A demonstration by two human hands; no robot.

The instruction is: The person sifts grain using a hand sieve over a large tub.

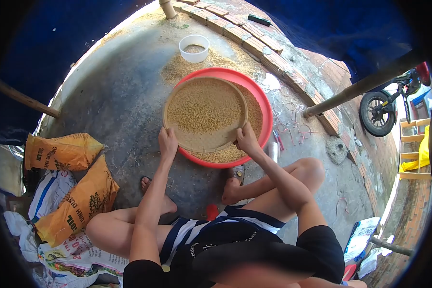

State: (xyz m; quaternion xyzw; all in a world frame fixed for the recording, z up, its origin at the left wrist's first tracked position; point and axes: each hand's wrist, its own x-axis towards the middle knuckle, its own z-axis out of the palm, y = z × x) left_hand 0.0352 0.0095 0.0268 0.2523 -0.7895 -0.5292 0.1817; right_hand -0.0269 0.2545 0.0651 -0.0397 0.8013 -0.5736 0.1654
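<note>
A round sieve (197,140) with a wooden rim is held level over a wide red basin (269,115). Tan grain (204,108) covers much of its mesh, thinner toward the near edge. My left hand (168,142) grips the rim at the near left, its fingers partly hidden beneath. At the near right, my right hand (247,138) is closed on the same rim. More grain (255,108) lies in the basin, showing along the right and near sides of the sieve.
A white tub (194,56) stands beyond the basin amid spilled grain (175,69). Orange sacks (81,201) lie at the left. A row of bricks (254,45) edges the floor, with a bamboo pole (360,89) and a motorbike wheel (377,114) at right.
</note>
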